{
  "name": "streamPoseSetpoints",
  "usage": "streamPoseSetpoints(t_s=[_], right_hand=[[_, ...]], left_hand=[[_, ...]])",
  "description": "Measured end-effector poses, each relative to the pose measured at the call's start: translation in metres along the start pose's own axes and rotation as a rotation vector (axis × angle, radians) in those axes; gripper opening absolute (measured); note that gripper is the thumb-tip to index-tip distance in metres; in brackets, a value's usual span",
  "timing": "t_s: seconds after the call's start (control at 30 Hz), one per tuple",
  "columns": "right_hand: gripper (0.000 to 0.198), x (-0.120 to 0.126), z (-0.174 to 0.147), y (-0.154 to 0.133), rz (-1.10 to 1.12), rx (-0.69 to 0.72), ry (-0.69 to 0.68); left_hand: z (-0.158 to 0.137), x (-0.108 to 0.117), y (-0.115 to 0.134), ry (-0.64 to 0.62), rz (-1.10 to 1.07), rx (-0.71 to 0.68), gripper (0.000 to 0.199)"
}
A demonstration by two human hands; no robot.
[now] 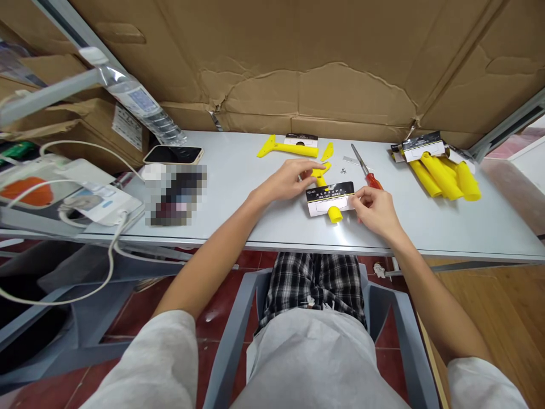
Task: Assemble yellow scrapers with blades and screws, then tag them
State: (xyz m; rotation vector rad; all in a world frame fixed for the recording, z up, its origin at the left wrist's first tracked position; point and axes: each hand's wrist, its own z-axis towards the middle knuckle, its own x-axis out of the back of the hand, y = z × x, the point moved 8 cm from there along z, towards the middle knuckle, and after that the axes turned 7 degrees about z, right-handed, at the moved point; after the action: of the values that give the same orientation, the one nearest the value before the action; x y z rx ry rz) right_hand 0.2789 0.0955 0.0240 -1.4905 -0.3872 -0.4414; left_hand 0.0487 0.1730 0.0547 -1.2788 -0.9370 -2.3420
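In front of me lies a yellow scraper (335,215), its handle passing through a hole in a black-and-white packaging card (330,199). My left hand (289,180) is closed on the scraper's head end. With thumb and fingers pinched together, my right hand (377,211) holds the card's right edge. A loose yellow piece (327,151) is just beyond the scraper's head. Behind my right hand lies a screwdriver with a red handle (373,180), close to a thin metal blade (352,161) and some tiny metal parts (343,170).
Another yellow scraper (293,149) lies at the back beside a card. Several carded yellow tools (443,173) are piled at the right. To the left are a phone (174,154), a water bottle (140,102), a blurred dark item (176,196) and white cables (113,250). Cardboard (298,68) walls the table's back.
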Motion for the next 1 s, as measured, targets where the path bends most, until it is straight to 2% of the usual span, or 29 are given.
streamPoseSetpoints(t_s=[0.07,0.13,0.23,0.3,0.37,0.43,0.6,0.8,1.0], right_hand=[[0.036,-0.001,0.001,-0.003,-0.081,0.008,0.019],[0.035,-0.003,-0.001,-0.008,-0.168,0.034,0.023],[0.040,-0.004,-0.012,-0.016,-0.260,0.097,0.071],[0.042,-0.005,-0.025,-0.021,-0.312,0.129,0.139],[0.042,-0.012,-0.040,-0.026,-0.374,0.153,0.156],[0.044,-0.025,-0.051,-0.031,-0.421,0.171,0.115],[0.045,-0.048,-0.055,-0.037,-0.529,0.169,0.090],[0.035,-0.051,-0.049,-0.035,-0.533,0.218,0.133],[0.030,-0.050,-0.058,-0.034,-0.502,0.245,0.129]], left_hand=[[-0.009,0.015,0.012,0.116,0.000,0.025,0.039],[-0.023,0.019,0.037,0.171,0.010,-0.020,0.036],[-0.048,0.004,0.077,0.112,0.128,-0.102,0.031],[-0.060,-0.009,0.089,0.073,0.214,-0.106,0.034],[-0.067,-0.019,0.091,0.048,0.257,-0.111,0.041],[-0.069,-0.025,0.086,0.044,0.265,-0.110,0.047],[-0.066,-0.027,0.073,0.064,0.231,-0.102,0.041],[-0.061,-0.028,0.073,0.087,0.264,-0.106,0.034],[-0.057,-0.028,0.071,0.097,0.379,-0.083,0.034]])
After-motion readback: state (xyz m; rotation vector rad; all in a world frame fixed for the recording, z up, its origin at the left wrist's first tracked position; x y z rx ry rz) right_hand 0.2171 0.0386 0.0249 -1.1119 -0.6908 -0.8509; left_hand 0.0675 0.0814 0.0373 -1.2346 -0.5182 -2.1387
